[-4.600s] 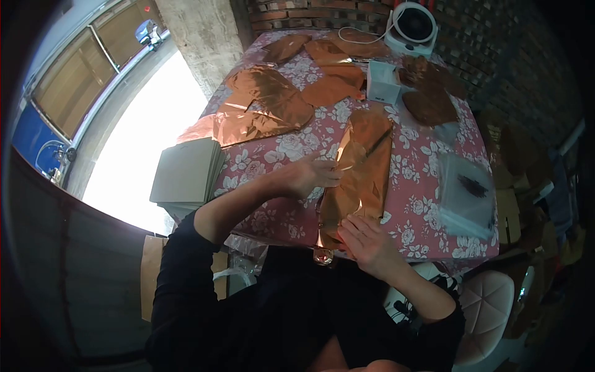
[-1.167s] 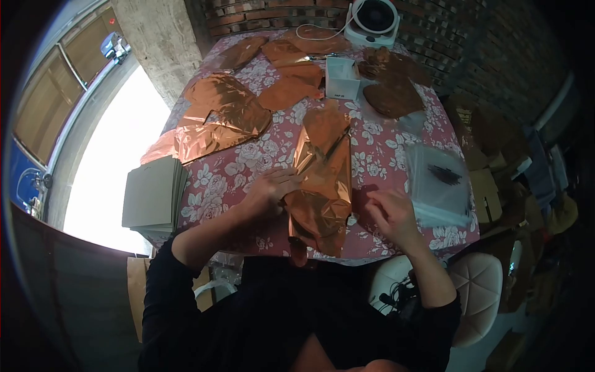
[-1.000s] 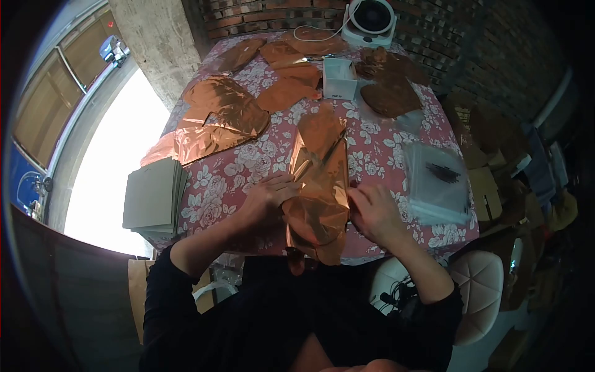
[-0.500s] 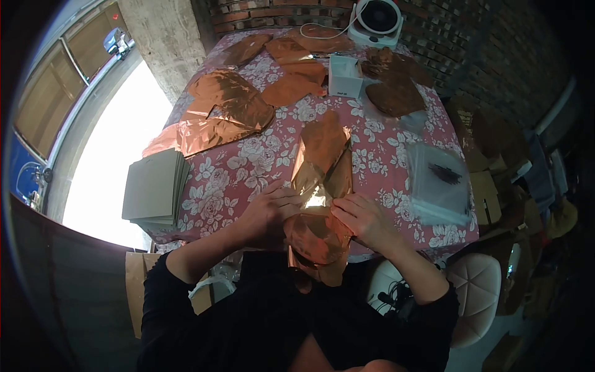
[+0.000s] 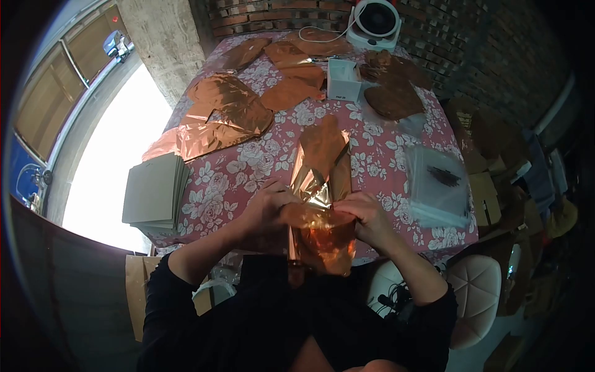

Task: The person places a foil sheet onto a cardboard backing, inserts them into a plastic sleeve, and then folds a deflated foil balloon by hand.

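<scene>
A shiny copper-coloured foil sheet [image 5: 322, 161], which looks like a flat, uninflated foil balloon, lies lengthwise at the near edge of the table. Its near part [image 5: 322, 239] is bent up and hangs over the edge toward my body. My left hand [image 5: 273, 201] pinches the left side of the fold, fingers closed. On the right side, my right hand [image 5: 364, 214] grips the same foil between thumb and fingers. Both hands are at about the same height, with the fold stretched between them.
Grey cardboard sheets [image 5: 152, 192] are stacked at the left edge. Clear plastic bags [image 5: 437, 198] with thin dark strips [image 5: 444, 175] lie right. More copper foil pieces [image 5: 226, 115], a small white box [image 5: 344, 80] and a white fan [image 5: 375, 25] are farther back. A padded chair [image 5: 476, 297] stands right.
The near part of the foil has been lifted and pulled tauter between my hands, and its fold now shows a straighter edge. My hands have barely shifted.
</scene>
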Available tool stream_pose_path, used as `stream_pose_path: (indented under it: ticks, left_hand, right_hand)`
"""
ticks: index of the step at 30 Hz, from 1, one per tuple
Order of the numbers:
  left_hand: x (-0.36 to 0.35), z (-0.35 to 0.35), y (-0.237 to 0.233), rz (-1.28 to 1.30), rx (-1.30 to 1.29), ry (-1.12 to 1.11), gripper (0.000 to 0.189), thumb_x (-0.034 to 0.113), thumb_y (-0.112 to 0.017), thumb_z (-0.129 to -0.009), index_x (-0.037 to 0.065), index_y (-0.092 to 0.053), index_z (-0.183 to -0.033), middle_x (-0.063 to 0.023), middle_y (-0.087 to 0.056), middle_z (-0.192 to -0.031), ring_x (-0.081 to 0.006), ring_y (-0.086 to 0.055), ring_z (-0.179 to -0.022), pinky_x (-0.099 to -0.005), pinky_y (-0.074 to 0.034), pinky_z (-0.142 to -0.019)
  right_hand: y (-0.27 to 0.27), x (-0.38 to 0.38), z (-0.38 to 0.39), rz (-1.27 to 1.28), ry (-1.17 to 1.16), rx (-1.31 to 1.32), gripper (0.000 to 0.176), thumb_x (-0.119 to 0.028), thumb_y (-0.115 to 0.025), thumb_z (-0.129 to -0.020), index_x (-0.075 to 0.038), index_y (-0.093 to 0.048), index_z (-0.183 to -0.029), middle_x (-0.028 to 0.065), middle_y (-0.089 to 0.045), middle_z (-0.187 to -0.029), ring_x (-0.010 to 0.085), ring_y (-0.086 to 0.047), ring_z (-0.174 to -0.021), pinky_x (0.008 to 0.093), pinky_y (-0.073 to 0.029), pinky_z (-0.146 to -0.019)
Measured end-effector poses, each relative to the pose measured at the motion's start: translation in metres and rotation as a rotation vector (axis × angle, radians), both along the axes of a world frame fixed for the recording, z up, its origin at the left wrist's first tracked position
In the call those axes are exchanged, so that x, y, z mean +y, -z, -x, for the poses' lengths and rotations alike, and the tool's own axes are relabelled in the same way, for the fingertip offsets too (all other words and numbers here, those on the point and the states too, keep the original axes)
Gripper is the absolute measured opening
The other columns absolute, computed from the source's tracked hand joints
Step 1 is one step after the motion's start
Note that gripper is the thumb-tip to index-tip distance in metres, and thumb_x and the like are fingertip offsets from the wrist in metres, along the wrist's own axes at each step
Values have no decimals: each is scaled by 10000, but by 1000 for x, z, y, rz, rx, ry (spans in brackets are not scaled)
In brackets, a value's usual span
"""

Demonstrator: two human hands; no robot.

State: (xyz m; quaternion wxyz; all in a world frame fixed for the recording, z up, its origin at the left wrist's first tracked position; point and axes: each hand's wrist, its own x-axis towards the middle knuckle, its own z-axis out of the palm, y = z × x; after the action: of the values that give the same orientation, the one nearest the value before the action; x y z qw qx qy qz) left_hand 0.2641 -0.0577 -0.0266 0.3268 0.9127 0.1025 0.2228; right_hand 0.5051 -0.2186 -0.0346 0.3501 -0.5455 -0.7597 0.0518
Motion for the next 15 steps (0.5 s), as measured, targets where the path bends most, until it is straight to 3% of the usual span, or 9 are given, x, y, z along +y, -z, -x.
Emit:
stream_pose_path:
  ticks: [2,4,6,7,9,11,12,13,15]
  left_hand:
    - [5,-2,10,22,6,-32,214,133,-688,-744,49,-685,-942,-78,-683,-943,-283,-621,-953,-427,-386,-1005]
    - [8,-5,10,40,5,-60,184,100,-663,-764,44,-690,-937,-78,-682,-911,-287,-620,-935,-399,-409,-975]
    - [9,-7,4,-72,-54,-19,143,97,-647,-804,24,-679,-923,-119,-669,-874,-259,-639,-828,-369,-476,-825]
    - [9,-8,6,-72,-54,-19,143,97,-647,-804,24,-679,-923,-119,-669,-874,-259,-639,-828,-369,-476,-825]
    - [6,-10,11,194,-65,-154,119,112,-628,-856,4,-659,-897,-150,-655,-831,-210,-644,-727,-360,-494,-663]
    - [8,-18,9,241,-84,-236,163,140,-608,-896,-20,-637,-890,-157,-637,-748,-187,-625,-629,-339,-468,-547]
    - [13,-23,12,303,-51,-246,199,157,-614,-898,-38,-635,-858,-144,-609,-653,-182,-593,-580,-340,-456,-539]
    - [17,-24,3,119,74,-255,256,186,-629,-895,-49,-629,-795,-124,-556,-570,-158,-529,-514,-342,-428,-505]
    - [10,-34,-15,367,61,-416,314,206,-642,-888,-56,-609,-719,-100,-517,-540,-124,-487,-496,-335,-397,-473]
  right_hand:
    - [6,4,-2,103,56,215,311,-25,-752,-710,-56,-708,-1016,84,-674,-1004,253,-615,-999,372,-471,-869]
    - [0,2,0,124,68,254,267,-32,-741,-744,-55,-715,-1008,77,-670,-974,236,-614,-984,358,-473,-856]
    - [-2,3,1,144,79,293,223,-38,-729,-778,-54,-721,-1000,69,-666,-944,220,-613,-969,344,-475,-843]
    - [-1,4,1,184,74,401,185,-56,-710,-816,-47,-720,-1001,48,-671,-917,189,-618,-922,319,-482,-803]
    - [3,6,1,230,71,513,154,-74,-691,-854,-40,-719,-1001,27,-676,-890,158,-624,-874,294,-488,-764]
    - [4,11,2,517,255,752,152,-127,-636,-929,-11,-710,-994,-4,-676,-840,82,-598,-758,238,-478,-673]
    - [1,17,0,596,346,678,193,-149,-600,-966,20,-692,-978,-18,-666,-798,37,-555,-676,219,-459,-608]
    - [2,22,2,601,347,682,193,-149,-600,-966,20,-692,-978,-18,-666,-798,37,-555,-676,219,-459,-608]
    - [8,31,4,440,391,832,241,-179,-599,-942,33,-664,-849,39,-635,-648,82,-549,-571,294,-435,-518]
